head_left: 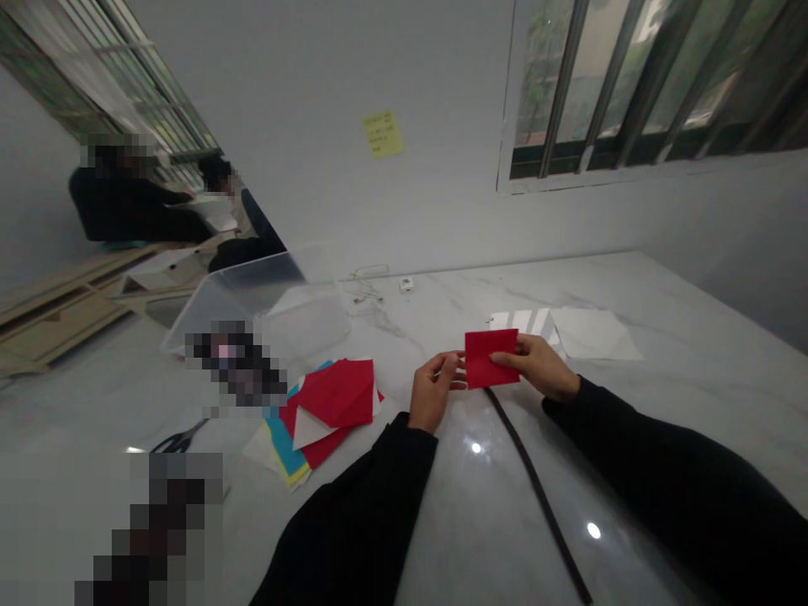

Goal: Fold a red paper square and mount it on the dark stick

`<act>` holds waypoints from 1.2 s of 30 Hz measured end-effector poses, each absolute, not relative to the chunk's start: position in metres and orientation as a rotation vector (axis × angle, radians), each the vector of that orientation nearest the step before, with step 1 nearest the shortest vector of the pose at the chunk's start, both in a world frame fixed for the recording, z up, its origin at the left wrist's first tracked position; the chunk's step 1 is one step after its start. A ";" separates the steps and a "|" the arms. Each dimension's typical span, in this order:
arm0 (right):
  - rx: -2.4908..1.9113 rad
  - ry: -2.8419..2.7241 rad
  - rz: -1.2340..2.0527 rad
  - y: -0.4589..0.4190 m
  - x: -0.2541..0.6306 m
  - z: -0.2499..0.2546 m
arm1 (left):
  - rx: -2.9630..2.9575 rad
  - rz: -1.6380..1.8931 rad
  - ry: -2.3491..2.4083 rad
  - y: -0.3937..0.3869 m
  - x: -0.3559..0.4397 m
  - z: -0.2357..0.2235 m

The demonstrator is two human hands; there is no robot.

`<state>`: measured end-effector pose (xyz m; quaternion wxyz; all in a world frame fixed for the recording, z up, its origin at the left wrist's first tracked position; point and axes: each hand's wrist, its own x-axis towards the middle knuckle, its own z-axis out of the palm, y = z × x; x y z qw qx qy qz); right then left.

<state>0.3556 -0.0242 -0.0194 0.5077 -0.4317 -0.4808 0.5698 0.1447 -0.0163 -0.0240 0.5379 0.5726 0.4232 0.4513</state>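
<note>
A small folded square of red paper (pixel 489 358) is held up over the white marble table (pixel 404 320). My left hand (pixel 434 390) pinches its left edge between the fingertips. My right hand (pixel 535 365) grips its right side, with the thumb lying across the front. To the left of my left hand lies a loose pile of red, blue, yellow and white paper (pixel 332 412). Several white sheets (pixel 593 333) lie beyond my right hand.
A dark cord (pixel 536 492) runs across the table below my hands. Black-handled scissors (pixel 180 438), a clear plastic box (pixel 252 307) and a thin white cable (pixel 366 286) are on the table. Two seated people (pixel 132 198) are at the far left, beyond the table edge.
</note>
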 end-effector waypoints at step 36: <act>-0.972 -2.033 0.686 -0.035 0.384 0.057 | 0.885 0.928 0.789 -0.023 0.139 0.024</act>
